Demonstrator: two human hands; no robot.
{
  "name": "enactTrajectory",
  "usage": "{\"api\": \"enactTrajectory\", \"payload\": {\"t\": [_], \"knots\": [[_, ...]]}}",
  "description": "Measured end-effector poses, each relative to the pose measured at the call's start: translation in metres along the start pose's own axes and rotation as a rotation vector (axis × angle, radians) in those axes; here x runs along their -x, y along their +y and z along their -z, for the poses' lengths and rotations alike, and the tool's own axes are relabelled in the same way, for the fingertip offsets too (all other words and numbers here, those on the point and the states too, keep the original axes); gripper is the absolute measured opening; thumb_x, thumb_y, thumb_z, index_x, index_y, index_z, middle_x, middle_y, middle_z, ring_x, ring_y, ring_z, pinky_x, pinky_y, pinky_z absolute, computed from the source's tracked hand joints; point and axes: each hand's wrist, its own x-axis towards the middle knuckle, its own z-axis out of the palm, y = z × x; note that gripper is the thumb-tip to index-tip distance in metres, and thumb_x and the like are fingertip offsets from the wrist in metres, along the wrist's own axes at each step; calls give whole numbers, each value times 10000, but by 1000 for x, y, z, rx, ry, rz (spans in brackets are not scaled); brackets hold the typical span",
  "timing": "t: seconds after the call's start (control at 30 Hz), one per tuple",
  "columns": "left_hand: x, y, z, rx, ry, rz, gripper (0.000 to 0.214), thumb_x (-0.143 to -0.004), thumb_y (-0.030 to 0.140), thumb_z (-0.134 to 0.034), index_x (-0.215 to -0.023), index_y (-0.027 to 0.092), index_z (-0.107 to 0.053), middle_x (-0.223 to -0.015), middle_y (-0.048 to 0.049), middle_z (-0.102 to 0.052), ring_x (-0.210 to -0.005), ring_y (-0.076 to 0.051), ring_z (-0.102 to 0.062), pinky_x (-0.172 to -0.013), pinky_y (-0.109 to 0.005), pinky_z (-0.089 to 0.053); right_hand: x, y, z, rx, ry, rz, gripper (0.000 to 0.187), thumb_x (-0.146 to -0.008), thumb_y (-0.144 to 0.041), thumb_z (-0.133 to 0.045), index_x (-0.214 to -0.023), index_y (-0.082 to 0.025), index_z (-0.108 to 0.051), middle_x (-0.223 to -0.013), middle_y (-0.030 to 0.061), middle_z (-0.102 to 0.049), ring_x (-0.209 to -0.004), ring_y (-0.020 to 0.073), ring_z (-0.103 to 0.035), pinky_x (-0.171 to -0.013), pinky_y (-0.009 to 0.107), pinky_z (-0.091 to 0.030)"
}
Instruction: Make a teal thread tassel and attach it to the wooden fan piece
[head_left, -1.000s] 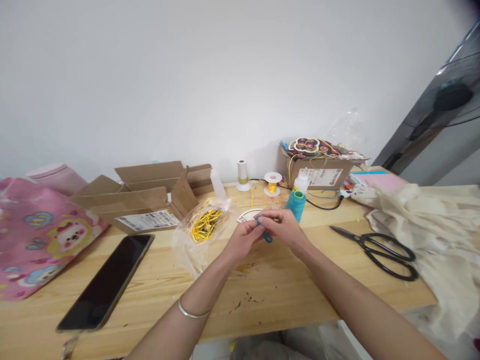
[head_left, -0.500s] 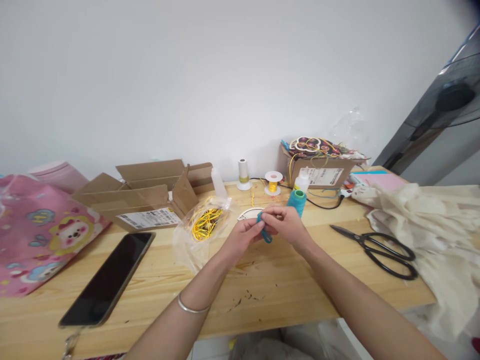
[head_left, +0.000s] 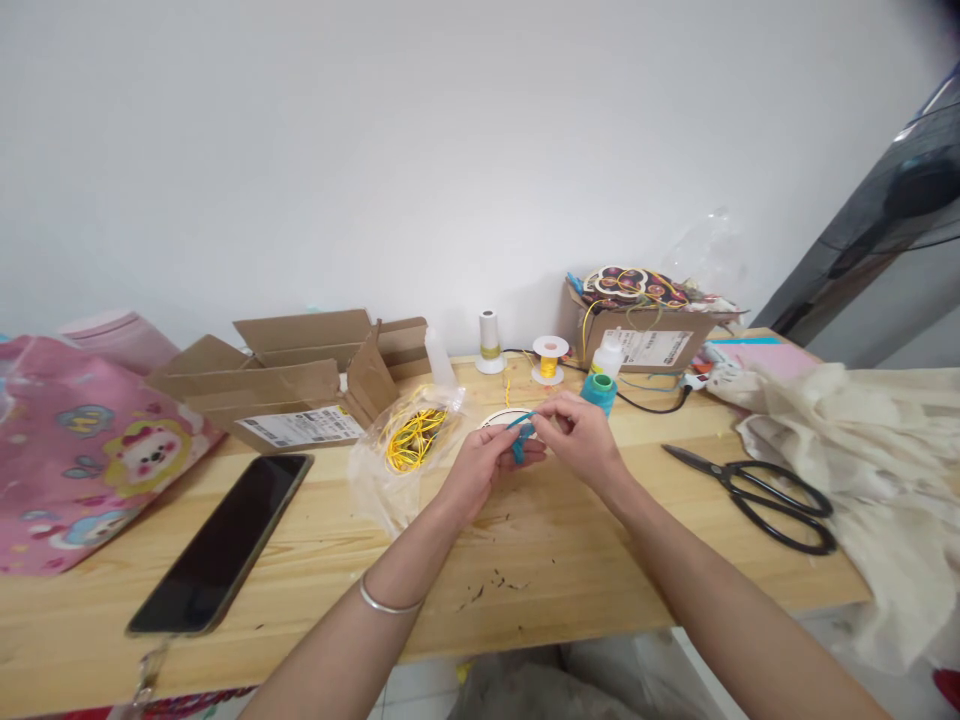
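Observation:
My left hand (head_left: 480,466) and my right hand (head_left: 576,435) meet over the middle of the wooden table (head_left: 525,540). Both pinch a short teal cord (head_left: 520,437); the left grips its lower part, the right pulls its upper end. Just behind the hands lies a flat white wooden cut-out (head_left: 499,416). A teal thread spool (head_left: 599,391) stands right behind my right hand. A clear plastic bag with yellow cord (head_left: 409,440) lies just left of my left hand.
A dark phone (head_left: 221,542) lies front left, open cardboard boxes (head_left: 289,385) behind it, a pink printed bag (head_left: 82,455) far left. Black scissors (head_left: 765,490) and cream fabric (head_left: 862,470) lie right. A white spool (head_left: 488,343), a yellow spool (head_left: 549,361), a small bottle (head_left: 610,355) and a full box (head_left: 645,335) stand at the back.
The hands rose slightly and moved apart a little; the right hand now draws the teal cord's end up and to the right while the left keeps hold of the lower part.

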Motion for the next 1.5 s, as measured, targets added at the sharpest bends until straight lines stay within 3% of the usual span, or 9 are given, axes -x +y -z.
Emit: {"api": "enactTrajectory", "payload": {"t": [0.23, 0.33, 0.5, 0.7, 0.83, 1.03, 1.13, 1.3, 1.5], "knots": [[2, 6, 4, 141, 75, 68, 197, -741, 234, -565, -885, 133, -651, -885, -78, -675, -818, -157, -617, -815, -293, -433, -2, -7, 10, -648, -174, -437, 175, -643, -301, -598, -630, -128, -579, -482, -59, -371, -429, 34, -244, -407, 185, -167], [2, 7, 7, 271, 88, 78, 158, -747, 189, -545, -850, 139, -654, -845, -56, -676, -817, -141, -607, -837, -301, -429, -2, -6, 15, -877, -223, -506, 174, -631, -284, -640, -641, -121, -578, -482, -83, -252, -429, 23, -170, -399, 180, -103], [0, 7, 9, 424, 49, 104, 163, -771, 182, -498, -813, 137, -649, -789, -41, -664, -790, -118, -594, -853, -302, -417, -2, -3, 16, -1028, -237, -529, 141, -636, -236, -641, -634, -118, -564, -512, -79, -230, -433, 17, -167, -389, 169, -91], [4, 10, 6, 477, -52, 109, 175, -765, 215, -482, -762, 141, -640, -868, -66, -652, -864, -155, -574, -878, -358, -383, -4, -6, 19, -1067, -216, -561, 233, -619, -243, -647, -546, -142, -450, -510, -81, -208, -428, 25, -146, -382, 175, -89], [8, 17, 1, 585, -169, 149, 333, -778, 425, -417, -722, 166, -619, -906, -83, -639, -959, -214, -542, -873, -420, -363, -6, -8, 22, -1096, -212, -608, 215, -604, -239, -648, -575, -143, -458, -533, -74, -244, -435, 26, -153, -382, 175, -94], [10, 22, -2, 628, -152, 139, 458, -747, 585, -358, -787, 204, -608, -995, -77, -616, -1026, -234, -507, -893, -460, -328, -6, -7, 22, -1081, -216, -613, 188, -611, -243, -642, -607, -141, -484, -541, -72, -260, -433, 26, -165, -374, 170, -97], [10, 20, 0, 596, -150, 108, 408, -751, 542, -407, -791, 189, -608, -996, -82, -613, -1033, -237, -505, -900, -466, -328, -5, -7, 22, -1060, -220, -575, 187, -620, -250, -639, -596, -140, -489, -534, -74, -253, -428, 24, -165, -371, 167, -102], [8, 12, 2, 533, -144, 66, 159, -780, 260, -485, -768, 175, -618, -972, -49, -622, -964, -170, -540, -933, -417, -331, -4, -9, 22, -926, -173, -453, 164, -642, -281, -636, -639, -133, -565, -491, -80, -260, -413, 19, -170, -370, 170, -118], [7, 5, 3, 532, -126, 30, 83, -740, 191, -543, -736, 168, -623, -974, -25, -624, -939, -159, -545, -924, -409, -358, -6, -11, 25, -433, 50, -207, 160, -671, -301, -594, -683, -143, -613, -573, -16, -472, -469, 54, -347, -416, 196, -260]]}}
